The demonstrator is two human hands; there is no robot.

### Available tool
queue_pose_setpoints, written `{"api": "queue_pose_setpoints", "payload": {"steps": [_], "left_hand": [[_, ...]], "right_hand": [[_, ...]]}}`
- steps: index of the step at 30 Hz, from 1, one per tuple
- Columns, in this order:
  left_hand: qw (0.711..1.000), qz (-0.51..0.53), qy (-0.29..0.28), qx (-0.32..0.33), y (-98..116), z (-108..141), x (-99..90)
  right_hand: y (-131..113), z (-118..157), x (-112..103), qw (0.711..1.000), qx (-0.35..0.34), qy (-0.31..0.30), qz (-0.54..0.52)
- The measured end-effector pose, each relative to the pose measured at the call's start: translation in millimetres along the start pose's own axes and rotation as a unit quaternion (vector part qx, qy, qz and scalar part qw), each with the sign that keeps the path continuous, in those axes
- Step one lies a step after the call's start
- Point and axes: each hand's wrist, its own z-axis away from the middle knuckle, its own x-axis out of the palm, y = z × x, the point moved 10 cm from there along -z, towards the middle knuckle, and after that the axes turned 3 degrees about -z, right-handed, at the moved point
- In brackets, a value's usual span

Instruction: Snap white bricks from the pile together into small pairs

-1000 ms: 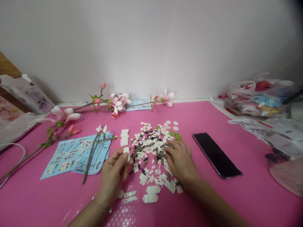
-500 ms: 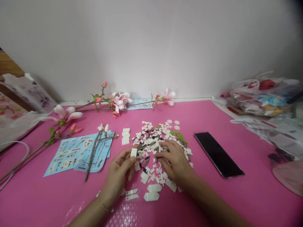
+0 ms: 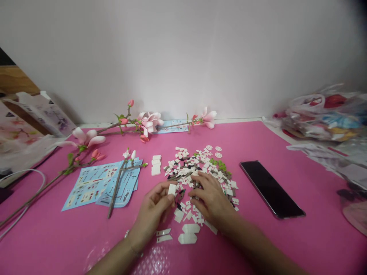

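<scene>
My left hand point(image 3: 155, 208) pinches a white building-block plate point(image 3: 172, 189) between thumb and fingers, at the left edge of a loose pile of building-block pieces point(image 3: 186, 171). Over the pile's near right side lies my right hand point(image 3: 210, 196), its fingers bent and apart among the pieces; its fingertips partly hide what they touch. Most pieces are white, with some brown, black and green ones point(image 3: 219, 165). A short column of white plates point(image 3: 156, 165) stands left of the pile. Closer to me lie two white pointed plates point(image 3: 189, 233) and two narrow slanted pieces point(image 3: 164, 235).
Blue printed instruction sheets point(image 3: 86, 187) lie at left under a brown stem with white buds point(image 3: 116, 187). Pink block flowers point(image 3: 149, 122) on branches stretch along the back and left. A black phone point(image 3: 271, 189) rests at right, with plastic bags point(image 3: 321, 114) behind it.
The view has turned a little left, so the scene sits farther right. My left hand, still pinching the white plate, has shifted slightly toward the pile. My right hand stays over the pieces.
</scene>
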Motion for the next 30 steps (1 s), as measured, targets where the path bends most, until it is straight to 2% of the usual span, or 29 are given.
{"api": "queue_pose_setpoints", "payload": {"steps": [5,8,10,13,16,22,26,30], "left_hand": [[0.999,-0.031,-0.034,-0.011,1.3,3.4,5.8],[0.995,-0.084,-0.046,0.003,9.3,5.1,9.7],[0.991,-0.122,-0.049,0.009,13.6,6.3,12.8],[0.984,-0.169,-0.052,0.009,15.2,8.2,17.3],[0.977,-0.198,-0.072,0.016,14.6,10.6,23.4],[0.973,-0.202,-0.112,-0.008,4.8,13.7,30.9],[0.968,-0.224,-0.110,0.017,6.5,13.7,32.2],[0.965,-0.233,-0.117,-0.005,-0.1,14.8,32.7]], "right_hand": [[-0.8,0.3,-4.6,0.999,-0.003,0.032,-0.034],[-2.0,0.8,-14.1,0.992,0.002,0.059,-0.113],[0.3,1.0,-17.7,0.977,0.026,0.059,-0.201],[1.7,1.2,-16.8,0.940,0.064,0.042,-0.333],[-1.8,0.7,-15.1,0.912,0.072,0.031,-0.402],[-4.8,-0.1,-12.2,0.914,0.082,0.020,-0.397],[-5.7,0.2,-16.4,0.922,0.077,0.037,-0.378],[-7.5,0.5,-17.1,0.925,0.071,0.042,-0.370]]}}
